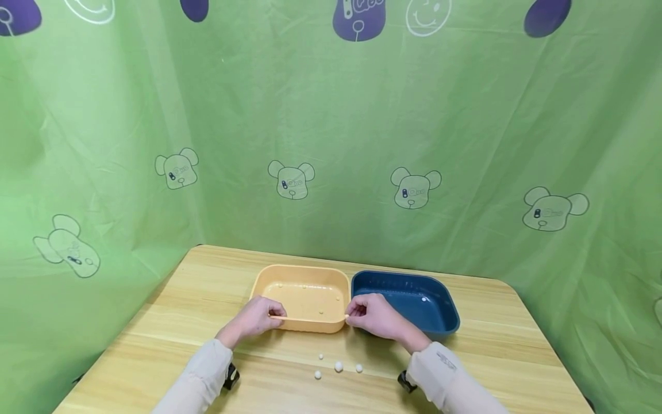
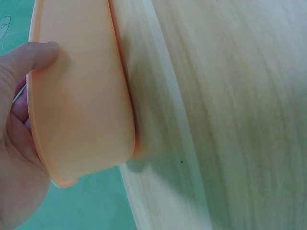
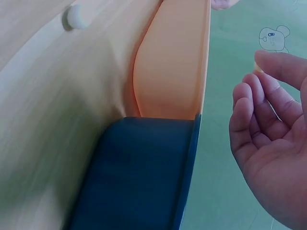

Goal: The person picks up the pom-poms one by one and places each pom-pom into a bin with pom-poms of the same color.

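Note:
My left hand (image 1: 258,315) grips the near left rim of an orange plastic bin (image 1: 310,326). The left wrist view shows the thumb (image 2: 48,55) on the bin's outer wall, with the other fingers behind the rim. Over the seam between that bin and a dark blue bin (image 1: 446,322), my right hand (image 1: 376,316) pinches a small pale ball (image 3: 258,68) between thumb and fingertips, above rim level. A few tiny pale balls lie inside the orange bin, one of them (image 1: 338,298) near its right wall. One white ball (image 1: 424,299) sits in the blue bin.
Several white balls of differing size, the largest one (image 1: 338,365) among them, lie on the wooden table (image 1: 507,345) in front of the bins. A green curtain (image 1: 351,230) printed with bear heads hangs behind and along both sides of the table.

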`<state>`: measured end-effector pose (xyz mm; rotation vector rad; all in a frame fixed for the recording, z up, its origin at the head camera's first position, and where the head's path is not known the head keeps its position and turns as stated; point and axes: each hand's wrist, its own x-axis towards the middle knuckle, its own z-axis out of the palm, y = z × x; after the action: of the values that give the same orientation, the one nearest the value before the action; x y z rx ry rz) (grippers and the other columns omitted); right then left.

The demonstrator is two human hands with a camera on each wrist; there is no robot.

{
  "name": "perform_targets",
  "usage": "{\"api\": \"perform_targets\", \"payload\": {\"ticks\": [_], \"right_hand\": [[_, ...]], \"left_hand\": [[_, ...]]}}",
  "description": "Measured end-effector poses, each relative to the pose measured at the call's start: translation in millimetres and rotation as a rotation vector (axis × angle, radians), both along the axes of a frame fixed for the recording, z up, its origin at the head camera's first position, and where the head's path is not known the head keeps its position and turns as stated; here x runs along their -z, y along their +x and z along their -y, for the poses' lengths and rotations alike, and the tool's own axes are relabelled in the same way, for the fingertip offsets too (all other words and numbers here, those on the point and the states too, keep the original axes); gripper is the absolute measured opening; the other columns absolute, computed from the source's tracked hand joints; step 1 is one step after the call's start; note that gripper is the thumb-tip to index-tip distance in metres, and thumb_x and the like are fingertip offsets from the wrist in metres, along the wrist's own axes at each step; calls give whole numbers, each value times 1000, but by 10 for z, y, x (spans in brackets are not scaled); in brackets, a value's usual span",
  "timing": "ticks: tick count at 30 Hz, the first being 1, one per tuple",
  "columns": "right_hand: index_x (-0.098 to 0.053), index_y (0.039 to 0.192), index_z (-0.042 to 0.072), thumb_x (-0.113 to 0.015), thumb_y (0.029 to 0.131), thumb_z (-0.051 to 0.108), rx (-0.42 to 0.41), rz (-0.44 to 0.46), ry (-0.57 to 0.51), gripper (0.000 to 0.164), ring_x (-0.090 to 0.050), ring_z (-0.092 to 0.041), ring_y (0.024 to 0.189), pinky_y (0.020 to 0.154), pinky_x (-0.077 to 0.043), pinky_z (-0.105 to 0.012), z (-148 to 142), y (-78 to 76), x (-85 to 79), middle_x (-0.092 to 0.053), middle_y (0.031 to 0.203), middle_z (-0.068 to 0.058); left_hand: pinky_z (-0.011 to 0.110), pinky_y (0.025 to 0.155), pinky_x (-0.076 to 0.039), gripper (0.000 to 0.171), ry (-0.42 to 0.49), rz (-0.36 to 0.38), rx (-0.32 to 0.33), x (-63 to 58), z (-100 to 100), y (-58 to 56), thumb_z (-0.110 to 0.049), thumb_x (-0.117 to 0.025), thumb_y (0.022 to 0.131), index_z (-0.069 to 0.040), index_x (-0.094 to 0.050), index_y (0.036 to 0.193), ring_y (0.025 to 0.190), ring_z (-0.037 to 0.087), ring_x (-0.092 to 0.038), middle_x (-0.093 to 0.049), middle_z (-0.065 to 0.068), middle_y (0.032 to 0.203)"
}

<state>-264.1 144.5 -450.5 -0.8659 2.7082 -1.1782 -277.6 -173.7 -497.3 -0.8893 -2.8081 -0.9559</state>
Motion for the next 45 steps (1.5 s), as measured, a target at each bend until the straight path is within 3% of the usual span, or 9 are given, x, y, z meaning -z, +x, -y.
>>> {"api": "perform_targets", "payload": {"ticks": [18,37,45], "right_hand": [[-68,84,8,-71,81,9,77,31,-37,4,-57,-12,71,64,-49,-24,147,-124,46,-61,75,4],[-68,83,5,-71,80,7,58,29,-9,5,-56,-12,70,64,-48,-24,302,-263,96,-61,74,3],[-68,81,7,-72,79,7,88,28,0,5,-55,-12,68,63,-48,-25,300,-380,144,-60,72,3]], "left_hand": [[23,65,-49,8,14,17,-1,20,17,-15,-9,-72,79,-18,-71,80,65,1,-56,-64,-15,72],[24,65,-49,8,26,14,-2,27,12,-6,-10,-73,79,-18,-72,79,65,1,-56,-64,-15,72],[23,64,-49,10,33,2,1,26,13,-15,-8,-73,78,-18,-72,79,64,1,-55,-64,-16,71]]}}
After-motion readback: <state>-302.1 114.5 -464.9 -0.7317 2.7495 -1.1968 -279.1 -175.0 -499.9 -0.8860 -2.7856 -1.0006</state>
